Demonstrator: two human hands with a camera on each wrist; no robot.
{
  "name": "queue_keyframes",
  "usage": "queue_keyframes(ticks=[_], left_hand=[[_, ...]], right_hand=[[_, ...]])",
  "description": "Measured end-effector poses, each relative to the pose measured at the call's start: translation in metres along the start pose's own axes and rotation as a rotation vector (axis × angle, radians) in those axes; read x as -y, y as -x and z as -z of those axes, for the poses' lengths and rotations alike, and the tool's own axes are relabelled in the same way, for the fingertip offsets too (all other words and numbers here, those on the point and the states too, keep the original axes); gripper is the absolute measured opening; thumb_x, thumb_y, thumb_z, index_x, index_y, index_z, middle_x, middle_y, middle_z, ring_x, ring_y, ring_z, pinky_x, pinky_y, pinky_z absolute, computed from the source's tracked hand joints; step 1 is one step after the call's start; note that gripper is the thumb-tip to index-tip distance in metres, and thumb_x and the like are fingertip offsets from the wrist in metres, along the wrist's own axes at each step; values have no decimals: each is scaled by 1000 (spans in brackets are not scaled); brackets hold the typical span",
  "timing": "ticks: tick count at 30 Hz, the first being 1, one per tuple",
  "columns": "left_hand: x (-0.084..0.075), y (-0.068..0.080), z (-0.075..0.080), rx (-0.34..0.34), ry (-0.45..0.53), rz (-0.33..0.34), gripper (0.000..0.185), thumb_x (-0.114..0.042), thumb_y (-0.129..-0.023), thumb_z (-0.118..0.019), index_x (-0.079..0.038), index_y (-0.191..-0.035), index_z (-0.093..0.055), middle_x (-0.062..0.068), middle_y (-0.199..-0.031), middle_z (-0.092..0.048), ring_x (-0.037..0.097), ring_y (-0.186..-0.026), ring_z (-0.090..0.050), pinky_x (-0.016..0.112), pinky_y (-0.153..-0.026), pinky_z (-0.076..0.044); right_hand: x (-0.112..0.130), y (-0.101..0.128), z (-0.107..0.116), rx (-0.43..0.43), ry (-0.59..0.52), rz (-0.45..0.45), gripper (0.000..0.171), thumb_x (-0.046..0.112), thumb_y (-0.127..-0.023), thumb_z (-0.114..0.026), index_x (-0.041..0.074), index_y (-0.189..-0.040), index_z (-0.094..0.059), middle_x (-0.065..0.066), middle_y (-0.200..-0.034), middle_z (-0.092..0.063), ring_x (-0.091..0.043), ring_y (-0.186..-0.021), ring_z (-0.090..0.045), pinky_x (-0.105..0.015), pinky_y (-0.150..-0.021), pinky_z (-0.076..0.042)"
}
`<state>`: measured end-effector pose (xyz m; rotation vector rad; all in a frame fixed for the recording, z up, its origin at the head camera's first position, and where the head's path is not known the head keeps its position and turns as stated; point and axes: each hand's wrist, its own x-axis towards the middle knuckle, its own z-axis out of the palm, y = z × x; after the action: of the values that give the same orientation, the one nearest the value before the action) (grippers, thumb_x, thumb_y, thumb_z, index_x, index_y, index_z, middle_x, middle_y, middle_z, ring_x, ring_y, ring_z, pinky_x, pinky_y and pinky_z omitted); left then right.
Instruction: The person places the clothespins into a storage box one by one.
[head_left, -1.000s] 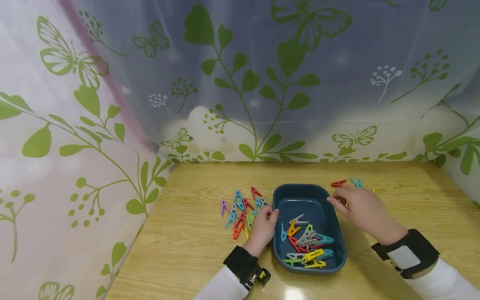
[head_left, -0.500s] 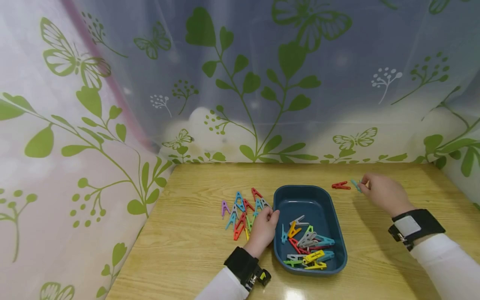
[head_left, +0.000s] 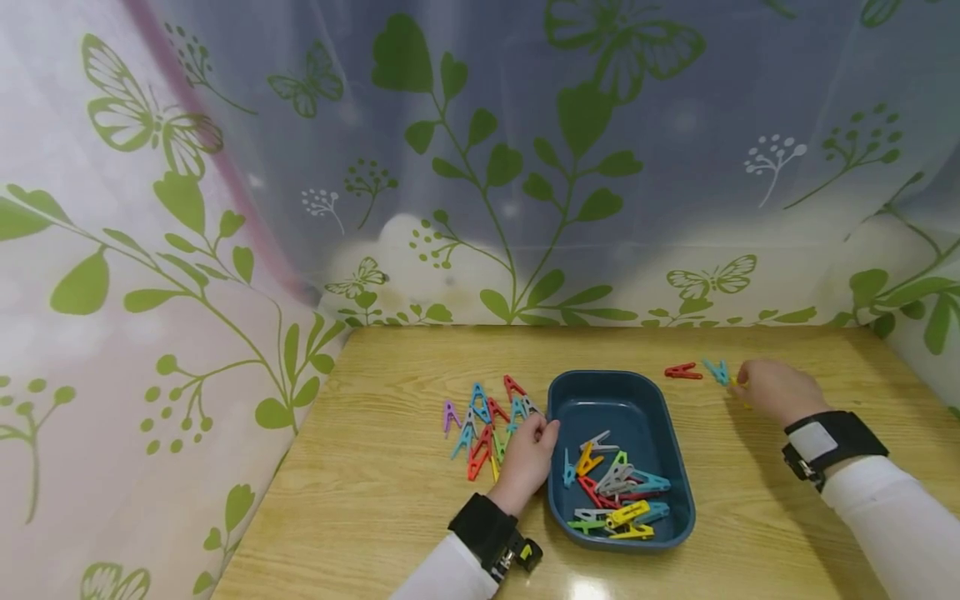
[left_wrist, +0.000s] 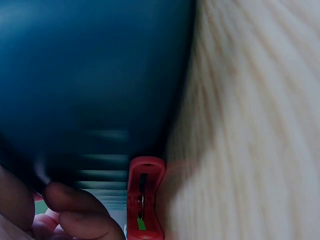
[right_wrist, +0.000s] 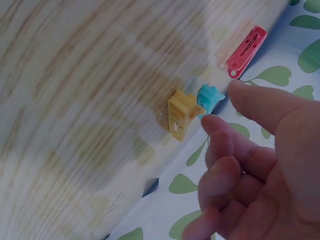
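A dark blue tray (head_left: 558, 392) sits mid-table with several coloured clothes pegs (head_left: 615, 492) in its near end. My left hand (head_left: 534, 433) rests against the tray's left rim, fingers (left_wrist: 75, 215) loosely curled beside a red peg (left_wrist: 145, 200), gripping nothing that I can see. More loose pegs (head_left: 480, 421) lie just left of that hand. My right hand (head_left: 744, 385) hovers right of the tray, fingers (right_wrist: 225, 150) half curled and empty, close to a yellow peg (right_wrist: 180, 115), a teal peg (right_wrist: 210, 97) and a red peg (right_wrist: 246, 49).
The wooden table (head_left: 390, 500) is walled by a leaf-and-butterfly printed curtain (head_left: 480, 167) at the back and left. In the head view the red peg (head_left: 682, 371) and teal peg (head_left: 716, 371) lie near the back right.
My right hand has moved from the tray's right rim out to the right, to the pegs at the back right. The left hand has stayed put.
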<state>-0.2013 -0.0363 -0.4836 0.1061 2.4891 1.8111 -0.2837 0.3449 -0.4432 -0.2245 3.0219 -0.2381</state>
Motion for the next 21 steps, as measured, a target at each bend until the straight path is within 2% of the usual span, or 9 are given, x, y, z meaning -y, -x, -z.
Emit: queue_keyframes(ticks=[5,13,21], left_hand=[[0,0,0,0,-8,1,34,-25,-109,-52,-12,-81,-40,-3,-66,-31,12,-53,-34,25,-54,-27],[1,-1,0,-5,-15,4,34,-25,-109,-53,-12,-80,-40,-3,-66,-31,12,-53,-34,25,-54,-27],[1,-1,-1,-10,-9,13,34,-25,-109,-53,-13,-80,-40,-3,-66,-31,12,-53,-34,25,-54,-27]], right_hand=[[-2,-3,-2,26,-1,-16,30,18,-98,-68,-12,-104,-68,-29,-99,-71,-31,-76,-67,-49,-68,-55],[0,-2,-1,38,-7,-31,24,13,-97,-68,-11,-100,-71,-22,-90,-72,-23,-68,-58,-38,-61,-48],[-1,-1,-3,23,-41,-41,20,11,-95,-68,-9,-98,-72,-17,-86,-71,-22,-66,-55,-35,-59,-44]])
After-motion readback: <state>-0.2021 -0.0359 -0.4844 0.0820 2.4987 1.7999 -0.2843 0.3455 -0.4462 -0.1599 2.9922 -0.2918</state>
